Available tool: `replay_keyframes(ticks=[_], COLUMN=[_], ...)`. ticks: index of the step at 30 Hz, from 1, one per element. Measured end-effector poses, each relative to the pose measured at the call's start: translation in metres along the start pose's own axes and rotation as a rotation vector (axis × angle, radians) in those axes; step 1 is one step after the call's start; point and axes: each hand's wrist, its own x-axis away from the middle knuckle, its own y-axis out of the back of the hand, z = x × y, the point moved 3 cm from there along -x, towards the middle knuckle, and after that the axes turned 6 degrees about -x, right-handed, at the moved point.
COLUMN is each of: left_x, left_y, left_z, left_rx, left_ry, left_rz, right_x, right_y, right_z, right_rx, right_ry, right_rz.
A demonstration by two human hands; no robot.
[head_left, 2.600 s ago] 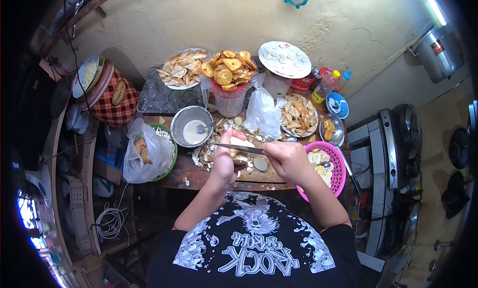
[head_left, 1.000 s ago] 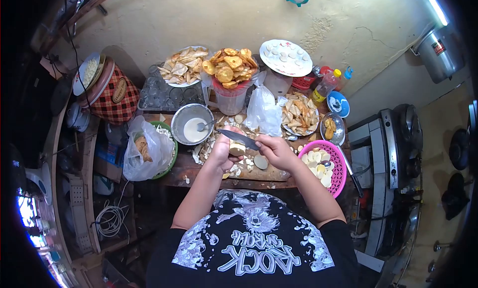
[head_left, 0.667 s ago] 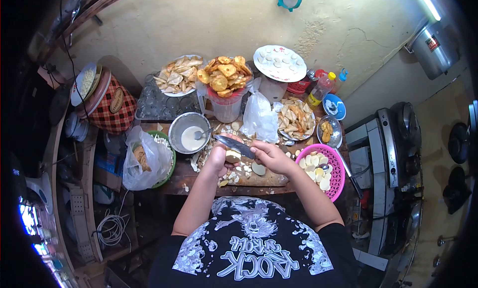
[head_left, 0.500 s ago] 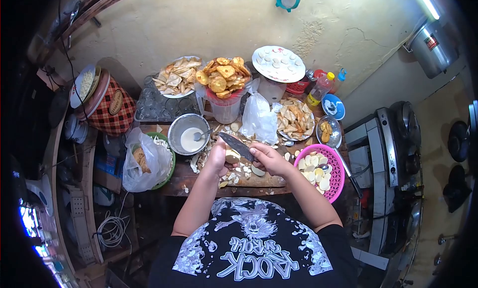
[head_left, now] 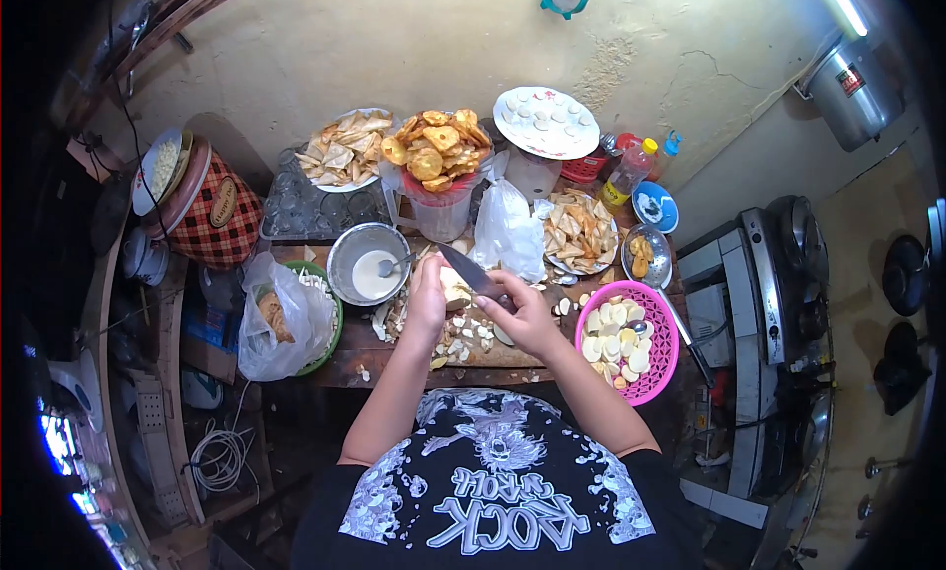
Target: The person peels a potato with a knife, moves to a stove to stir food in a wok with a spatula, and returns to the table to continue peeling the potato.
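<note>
My left hand (head_left: 426, 299) is wrapped round a pale peeled piece of food (head_left: 455, 290), held above the table's near middle. In my right hand (head_left: 524, 319) is a dark-bladed knife (head_left: 467, 268), its blade slanting up and left over the piece. Beneath both hands, a wooden board (head_left: 493, 355) carries scattered peelings and pale bits. To the right stands a pink basket (head_left: 672, 345) with pale slices (head_left: 616, 335) and a spoon in it. A metal bowl (head_left: 340, 267) of whitish liquid with a spoon stands to the left.
A green basket (head_left: 338, 341) and a plastic bag (head_left: 281, 324) stand left. Behind are a tub of fried slices (head_left: 434, 156), a white bag (head_left: 510, 230), plates of folded pastries (head_left: 345, 151), a patterned plate (head_left: 545, 123) and bottles (head_left: 631, 171). A strainer (head_left: 645, 255) lies right.
The view has shifted slightly. The knife blade has moved up and stands more steeply against the piece, and my left hand has turned, showing more of the pale surface.
</note>
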Motion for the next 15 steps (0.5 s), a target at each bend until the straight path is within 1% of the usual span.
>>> replay_keyframes(ticks=[2, 3, 5, 7, 10, 15], left_x=[0.005, 0.003, 0.002, 0.004, 0.009, 0.010], left_y=[-0.004, -0.003, 0.000, 0.001, -0.002, -0.003], left_z=[-0.006, -0.005, -0.002, -0.004, -0.008, -0.008], left_rx=[-0.037, -0.064, -0.118, -0.146, -0.162, -0.116], left_ry=[-0.169, -0.199, -0.256, -0.264, -0.288, -0.296], left_rz=[-0.012, -0.008, -0.003, 0.006, -0.009, -0.029], right_x=[0.002, 0.001, -0.002, -0.002, -0.005, -0.002], right_y=[-0.007, -0.010, -0.015, -0.019, -0.018, -0.018], right_z=[0.008, 0.010, 0.003, 0.004, -0.005, -0.003], right_rx=[0.042, 0.063, -0.113, -0.295, -0.310, -0.208], right_ry=[-0.062, -0.089, -0.081, -0.106, -0.161, -0.124], right_rz=[-0.023, -0.034, -0.061, -0.080, -0.073, -0.149])
